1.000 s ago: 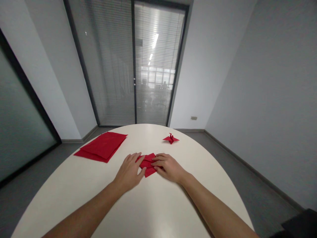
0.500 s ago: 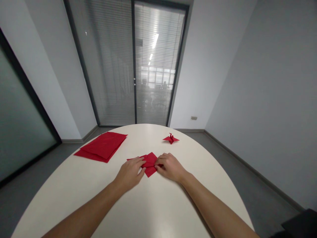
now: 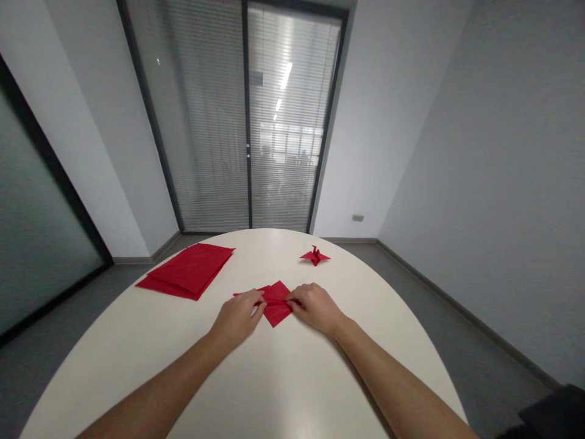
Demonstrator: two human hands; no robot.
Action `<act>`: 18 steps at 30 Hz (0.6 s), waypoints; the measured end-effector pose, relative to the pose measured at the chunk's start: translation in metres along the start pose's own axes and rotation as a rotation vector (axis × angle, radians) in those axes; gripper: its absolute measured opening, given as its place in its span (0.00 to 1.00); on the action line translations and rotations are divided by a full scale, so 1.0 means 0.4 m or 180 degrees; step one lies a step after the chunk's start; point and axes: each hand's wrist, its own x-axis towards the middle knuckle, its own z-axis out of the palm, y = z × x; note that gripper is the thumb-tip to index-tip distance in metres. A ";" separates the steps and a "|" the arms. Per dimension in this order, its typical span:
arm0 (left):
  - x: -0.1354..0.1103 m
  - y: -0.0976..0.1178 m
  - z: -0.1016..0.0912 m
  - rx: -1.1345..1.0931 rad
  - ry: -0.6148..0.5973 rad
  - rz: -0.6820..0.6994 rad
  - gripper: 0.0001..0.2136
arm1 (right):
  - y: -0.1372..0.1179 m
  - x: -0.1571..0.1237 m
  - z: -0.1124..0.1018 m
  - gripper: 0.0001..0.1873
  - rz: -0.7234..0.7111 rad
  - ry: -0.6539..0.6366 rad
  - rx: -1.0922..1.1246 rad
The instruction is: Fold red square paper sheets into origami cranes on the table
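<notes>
A partly folded piece of red origami paper (image 3: pixel 278 312) lies on the table between my hands, with pointed corners toward and away from me and another point sticking out at the left. My left hand (image 3: pixel 240 314) pinches its left side between thumb and fingers. On the opposite side, my right hand (image 3: pixel 315 308) has thumb and fingertips closed on the paper's right edge. A raised crease runs across the middle from one hand to the other. My fingers cover both side parts of the paper.
A finished red paper crane (image 3: pixel 315 256) stands at the far right of the round white table (image 3: pixel 274 378). Several flat red paper sheets (image 3: pixel 194 268) lie stacked at the far left. Something black (image 3: pixel 555 414) shows at the lower right corner.
The left thumb has drawn in against its fingers and now pinches the paper. My right thumb has shifted slightly along the edge. The crease between the hands stands up more.
</notes>
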 end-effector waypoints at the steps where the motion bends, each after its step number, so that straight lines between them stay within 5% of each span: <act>1: 0.000 0.000 -0.001 0.0000 0.0000 -0.0015 0.08 | 0.000 0.001 0.000 0.11 0.0015 -0.0009 -0.0008; 18: 0.004 -0.006 0.003 0.0015 0.0063 -0.0231 0.09 | 0.003 -0.002 0.003 0.16 -0.0023 0.0041 0.0220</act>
